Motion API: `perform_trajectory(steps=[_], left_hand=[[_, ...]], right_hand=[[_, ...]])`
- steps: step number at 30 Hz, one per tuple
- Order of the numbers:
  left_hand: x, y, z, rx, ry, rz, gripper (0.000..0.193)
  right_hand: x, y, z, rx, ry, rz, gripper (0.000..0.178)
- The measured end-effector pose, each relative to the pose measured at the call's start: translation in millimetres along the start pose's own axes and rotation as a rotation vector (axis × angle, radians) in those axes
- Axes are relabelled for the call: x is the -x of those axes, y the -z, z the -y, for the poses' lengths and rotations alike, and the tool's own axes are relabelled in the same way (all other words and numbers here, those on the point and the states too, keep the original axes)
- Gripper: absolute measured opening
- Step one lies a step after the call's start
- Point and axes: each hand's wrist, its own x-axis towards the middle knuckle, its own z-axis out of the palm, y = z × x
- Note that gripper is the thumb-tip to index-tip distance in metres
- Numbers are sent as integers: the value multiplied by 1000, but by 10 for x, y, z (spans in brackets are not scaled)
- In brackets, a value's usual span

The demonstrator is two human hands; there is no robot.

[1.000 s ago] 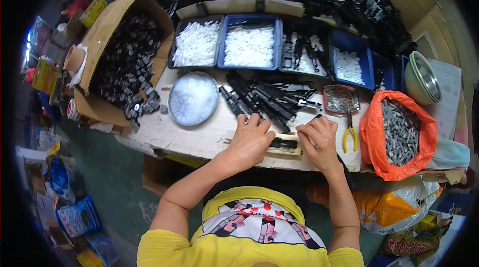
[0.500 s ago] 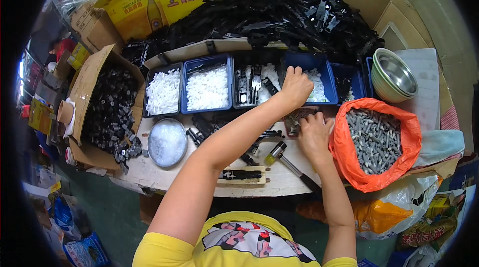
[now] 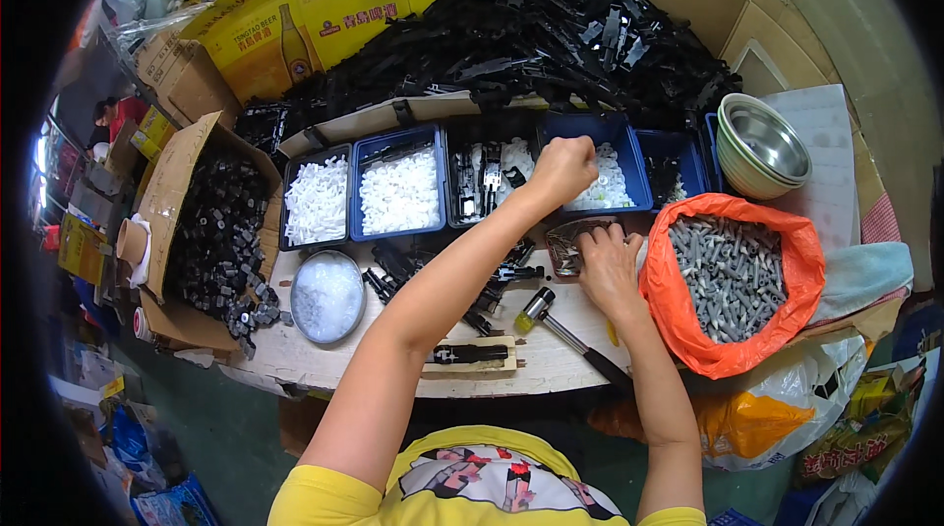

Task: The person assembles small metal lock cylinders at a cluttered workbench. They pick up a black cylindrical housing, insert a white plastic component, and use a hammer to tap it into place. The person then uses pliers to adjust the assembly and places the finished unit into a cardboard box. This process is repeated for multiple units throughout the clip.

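My left hand hovers at the left edge of a blue bin of small white plastic parts. Its fingers are curled together, and anything in them is hidden. Just in front of that bin, my right hand reaches with bent fingers into a small tray of thin metal pieces. Its fingertips press in at the tray's right side; what they pinch, if anything, cannot be made out. A hammer with a yellow-tipped head lies beside my right forearm. Left of it, a long black part rests in a pale fixture.
An orange bag of grey plugs stands right, below stacked bowls. More bins line the bench before a heap of black parts. Left are a round dish and a cardboard box of black pieces.
The whole view has shifted slightly. My right hand sits a little farther right over the tray, exposing more of its metal pieces. My left hand stays curled by the blue bin.
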Motion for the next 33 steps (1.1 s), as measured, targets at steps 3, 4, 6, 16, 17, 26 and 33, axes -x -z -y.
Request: perform_trajectory(steps=[3,4,6,16,17,26,33], left_hand=[[207,330,-230,394,203,97,14],[320,419,-279,539,351,214,14],[591,550,-339,680,377,271,14],[2068,1009,-374,1309,684,261,16],[2159,1066,-383,1342,680,249,18],[2550,1257,-345,1433,686,226,18],[2586,1290,-339,1376,656,249,19]], right_hand=[[17,48,-77,8,13,-61,17],[14,89,-80,-8,23,-80,16],[27,140,-76,-40,47,-177,12],[285,784,690,-373,368,-71,9],[299,782,729,-438,370,-51,10],[306,755,1013,-502,484,-8,13],[272,876,1115,-345,591,2,19]])
